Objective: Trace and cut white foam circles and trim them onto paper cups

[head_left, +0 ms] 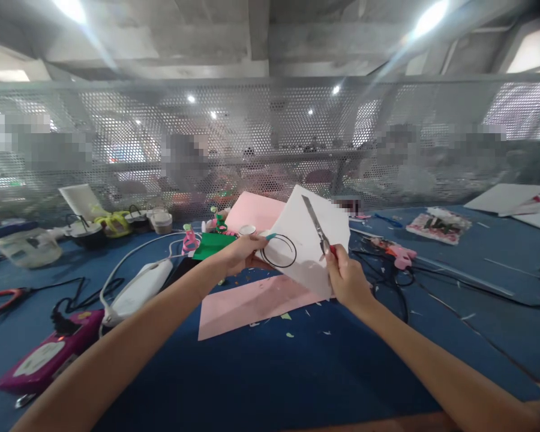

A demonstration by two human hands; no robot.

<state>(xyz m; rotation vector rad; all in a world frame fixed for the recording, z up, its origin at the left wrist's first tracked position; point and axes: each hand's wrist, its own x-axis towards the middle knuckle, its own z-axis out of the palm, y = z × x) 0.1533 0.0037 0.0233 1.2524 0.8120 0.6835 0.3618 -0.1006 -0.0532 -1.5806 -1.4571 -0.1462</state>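
My left hand (pixel 243 250) pinches the left edge of a white sheet of paper (pixel 312 231) with a black circle (pixel 279 251) drawn on it, holding it up over the blue table (pixel 270 372). My right hand (pixel 346 277) grips red-handled scissors (pixel 317 227), whose blades point up and left across the sheet. A pink sheet (pixel 252 300) lies flat on the table beneath both hands.
Small paper scraps dot the table near the pink sheet. A white iron-like device (pixel 137 291), black cables and a purple box (pixel 49 354) lie left. A green sheet (pixel 213 245), pink glue gun (pixel 398 253) and containers stand behind. A perforated metal screen (pixel 270 138) closes the back.
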